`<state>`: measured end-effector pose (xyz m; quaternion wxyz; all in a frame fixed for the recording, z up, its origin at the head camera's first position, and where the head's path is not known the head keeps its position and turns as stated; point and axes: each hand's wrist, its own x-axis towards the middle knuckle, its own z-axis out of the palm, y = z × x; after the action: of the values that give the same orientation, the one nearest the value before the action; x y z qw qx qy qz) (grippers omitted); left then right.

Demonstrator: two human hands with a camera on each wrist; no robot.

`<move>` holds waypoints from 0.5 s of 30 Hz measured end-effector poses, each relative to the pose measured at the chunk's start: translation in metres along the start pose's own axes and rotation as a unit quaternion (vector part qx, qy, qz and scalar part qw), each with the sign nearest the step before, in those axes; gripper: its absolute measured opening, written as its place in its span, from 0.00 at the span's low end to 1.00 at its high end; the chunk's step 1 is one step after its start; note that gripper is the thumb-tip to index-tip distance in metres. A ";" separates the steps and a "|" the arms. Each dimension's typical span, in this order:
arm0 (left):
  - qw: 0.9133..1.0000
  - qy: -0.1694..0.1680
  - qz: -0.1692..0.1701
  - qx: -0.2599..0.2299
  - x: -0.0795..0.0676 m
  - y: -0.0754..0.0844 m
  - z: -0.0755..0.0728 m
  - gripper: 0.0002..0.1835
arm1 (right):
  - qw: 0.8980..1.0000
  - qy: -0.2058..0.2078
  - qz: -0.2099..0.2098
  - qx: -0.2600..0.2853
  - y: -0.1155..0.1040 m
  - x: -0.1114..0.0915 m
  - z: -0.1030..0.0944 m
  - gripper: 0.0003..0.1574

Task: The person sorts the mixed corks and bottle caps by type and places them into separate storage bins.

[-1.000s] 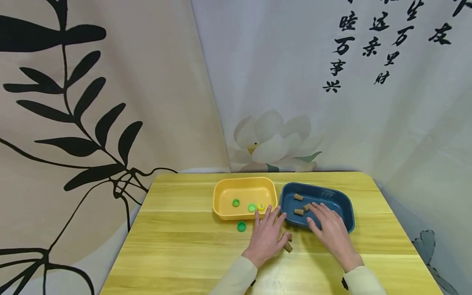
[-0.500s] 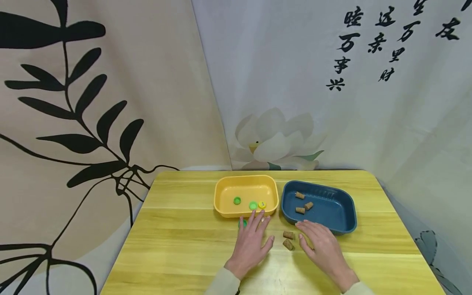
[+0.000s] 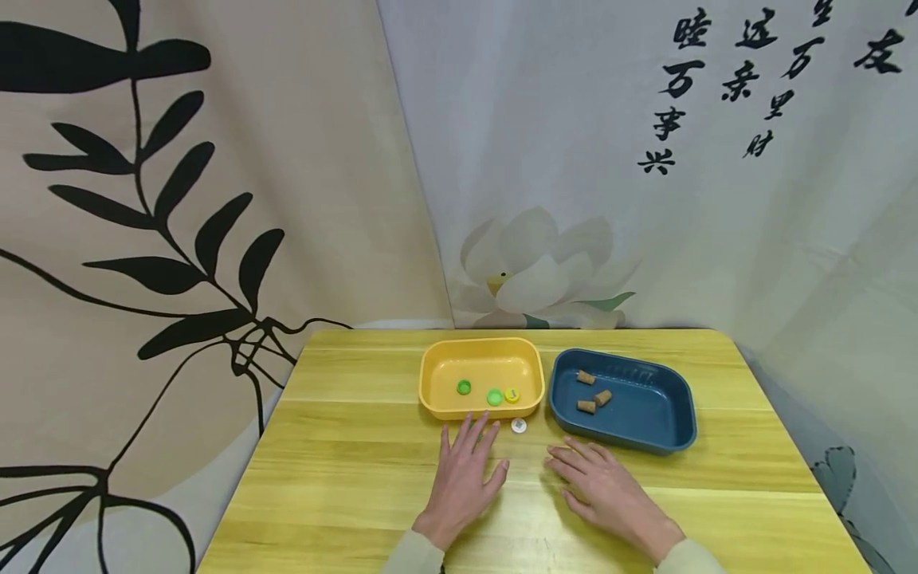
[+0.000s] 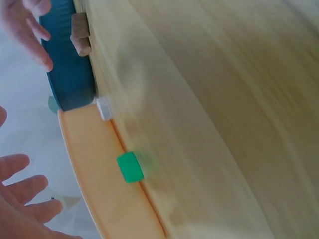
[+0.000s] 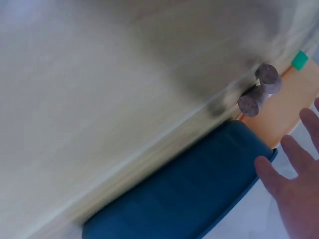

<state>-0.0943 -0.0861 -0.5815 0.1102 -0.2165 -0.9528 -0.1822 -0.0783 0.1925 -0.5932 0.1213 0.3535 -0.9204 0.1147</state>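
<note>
My left hand (image 3: 462, 482) hovers in front of the yellow tray (image 3: 437, 375), fingers spread and holding nothing. A green bottle cap (image 4: 130, 167) lies near that tray in the left wrist view; my fingers mostly cover it in the head view. Beside it is a white cap (image 3: 519, 426), just off the tray's front edge. My right hand (image 3: 606, 488), palm down with loosely bent fingers, is in front of the blue tray (image 3: 653, 406) and grips nothing. Two corks (image 5: 257, 92) lie on the table in the right wrist view, hidden beneath this hand in the head view.
Inside the yellow tray are a green cap (image 3: 464, 387), a light green cap (image 3: 495, 397) and a yellow cap (image 3: 511, 395). Three corks (image 3: 586, 406) lie at the blue tray's left end. The wooden table (image 3: 344, 478) backs onto a printed curtain (image 3: 323, 199).
My right hand has drawn back out of the blue tray to in front of it, now over the table corks. My left hand has moved left and back, uncovering the white cap.
</note>
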 end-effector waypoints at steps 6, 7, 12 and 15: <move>1.000 0.008 -0.016 -0.016 -0.008 -0.012 -0.002 0.33 | 0.997 -0.078 0.007 0.005 0.002 0.001 0.002 0.41; 1.000 0.011 -0.018 -0.017 -0.009 -0.014 -0.003 0.32 | 0.995 -0.094 0.010 0.009 0.002 0.002 0.002 0.41; 0.999 0.017 -0.025 -0.027 -0.014 -0.021 -0.002 0.32 | 0.989 -0.143 0.014 0.026 0.004 0.001 0.002 0.33; 0.999 0.020 -0.032 -0.032 -0.017 -0.024 -0.002 0.32 | 0.991 -0.134 0.008 0.018 0.006 -0.001 0.005 0.30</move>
<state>-0.0903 -0.1135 -0.5920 0.1162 -0.1861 -0.9504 -0.2203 -0.0824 0.1957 -0.5989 -0.0104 0.3607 -0.9288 0.0842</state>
